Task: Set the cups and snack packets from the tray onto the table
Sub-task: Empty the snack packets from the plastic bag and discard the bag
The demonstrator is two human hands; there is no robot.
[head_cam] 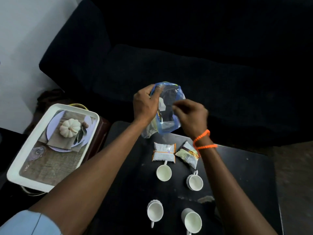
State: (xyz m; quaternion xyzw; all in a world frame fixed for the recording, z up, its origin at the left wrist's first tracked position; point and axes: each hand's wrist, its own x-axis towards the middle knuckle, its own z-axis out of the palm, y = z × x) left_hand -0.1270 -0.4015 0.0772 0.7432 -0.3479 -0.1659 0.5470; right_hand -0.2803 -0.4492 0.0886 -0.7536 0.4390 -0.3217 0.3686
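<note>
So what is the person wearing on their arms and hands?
Both forearms are bare and the hands wear no gloves. The right wrist has an orange beaded bracelet, wrapped around in at least two loops. At the lower left corner a light blue sleeve covers the upper part of the left arm. No rings or watch show.

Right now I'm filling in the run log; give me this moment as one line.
tray: bare | table: four cups, two packets | both hands: holding blue-edged clear bag above table | left hand | right hand
</note>
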